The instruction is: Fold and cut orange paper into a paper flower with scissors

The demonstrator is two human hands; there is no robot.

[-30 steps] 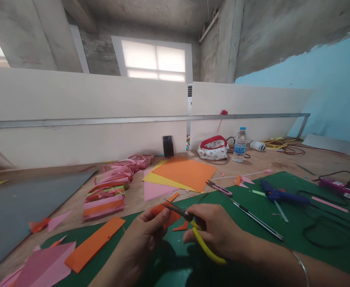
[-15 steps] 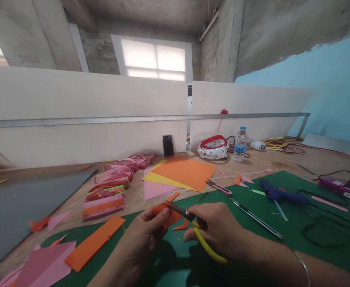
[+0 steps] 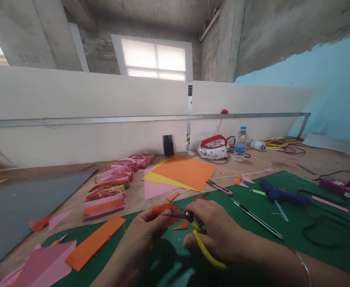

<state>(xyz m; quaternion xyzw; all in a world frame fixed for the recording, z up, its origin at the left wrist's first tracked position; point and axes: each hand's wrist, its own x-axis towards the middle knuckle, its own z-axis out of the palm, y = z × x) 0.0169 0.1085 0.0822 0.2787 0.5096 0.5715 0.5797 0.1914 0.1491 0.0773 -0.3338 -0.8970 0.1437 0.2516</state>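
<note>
My left hand (image 3: 145, 233) pinches a small piece of orange paper (image 3: 163, 210) just above the green cutting mat (image 3: 282, 231). My right hand (image 3: 219, 231) grips yellow-handled scissors (image 3: 192, 229). Their dark blades are spread apart and reach into the orange piece. A small orange offcut (image 3: 181, 227) lies on the mat under the scissors.
An orange strip (image 3: 94, 242) and pink sheets (image 3: 45, 267) lie at the left. Stacked orange, yellow and pink sheets (image 3: 180, 173), folded paper chains (image 3: 112, 187), a metal ruler (image 3: 257, 218), a blue glue gun (image 3: 278, 195), a water bottle (image 3: 239, 144), a pouch (image 3: 213, 148) and a phone (image 3: 168, 146) lie beyond.
The scissor blades have swung from closed to spread apart, turning more level. My right hand has shifted slightly. The orange piece stays pinched in my left hand.
</note>
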